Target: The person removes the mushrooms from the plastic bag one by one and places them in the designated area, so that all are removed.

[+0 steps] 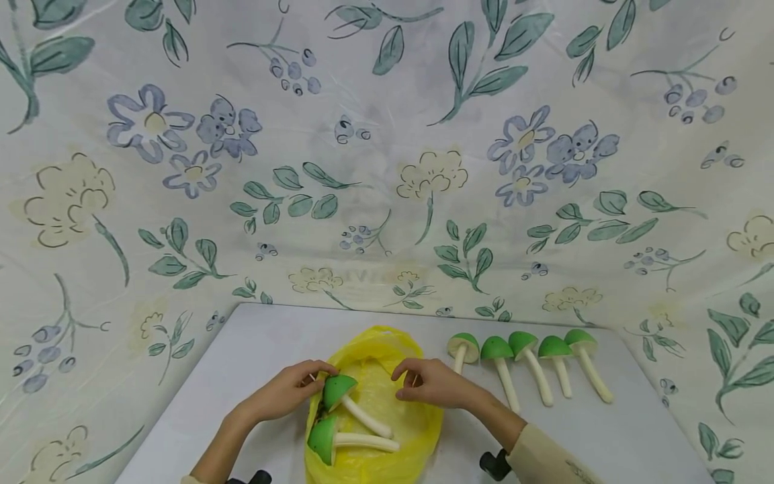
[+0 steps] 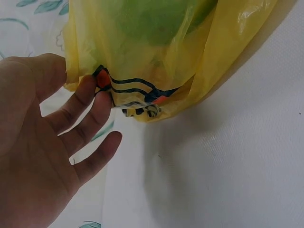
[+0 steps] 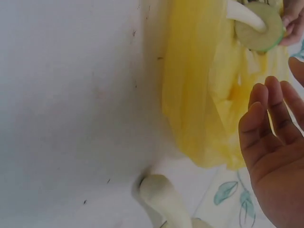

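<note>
A yellow plastic bag (image 1: 387,339) lies spread wide at its mouth on the white table. Inside, at its left side, are two toy mushrooms with green caps and pale stems, an upper mushroom (image 1: 365,418) and a lower mushroom (image 1: 363,440). My left hand (image 1: 287,390) pinches the bag's left rim beside the upper cap, thumb and fingertips at the film in the left wrist view. Over the right part of the bag's mouth hovers my right hand (image 1: 434,383), fingers loosely bent and holding nothing.
Several more green-capped mushrooms (image 1: 532,363) lie in a row on the table (image 1: 272,329) to the right, stems toward me. A floral sheet (image 1: 375,222) hangs behind the table and along its sides.
</note>
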